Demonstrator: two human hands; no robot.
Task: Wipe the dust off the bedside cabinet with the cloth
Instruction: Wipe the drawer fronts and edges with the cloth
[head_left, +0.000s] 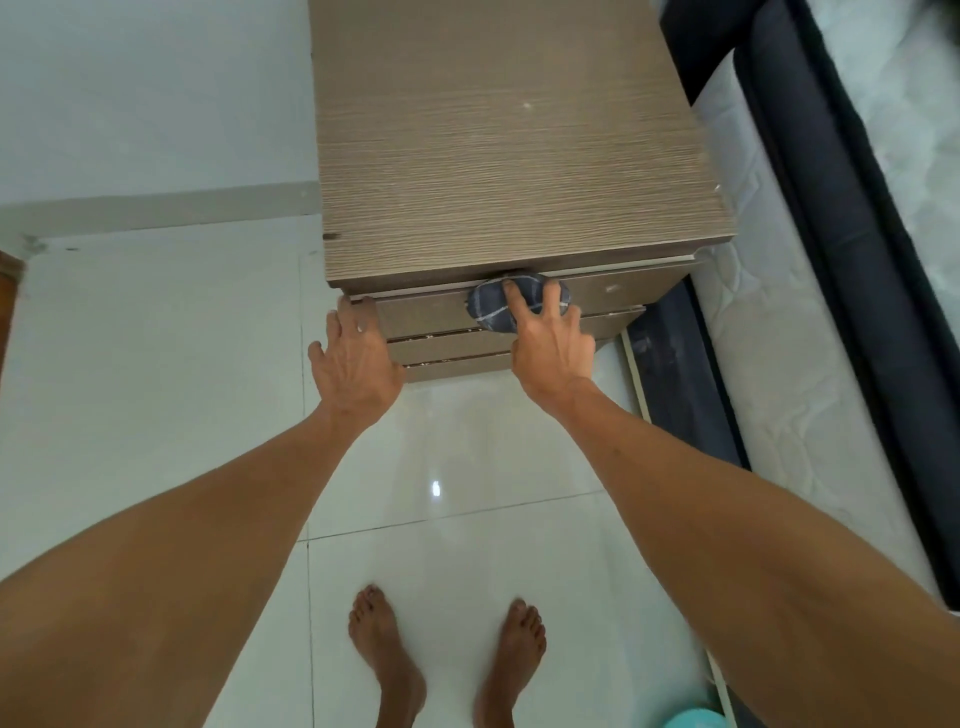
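The bedside cabinet is brown wood-grain with a bare top and several drawer fronts facing me. A dark grey cloth with thin white stripes is bunched against the top drawer front, just under the top's front edge. My right hand presses on the cloth with spread fingers. My left hand rests with its fingertips on the left end of the top drawer front, holding nothing.
A bed with a white mattress and dark frame stands close on the cabinet's right. White glossy floor tiles lie to the left and under my bare feet. A teal round object sits at the bottom right.
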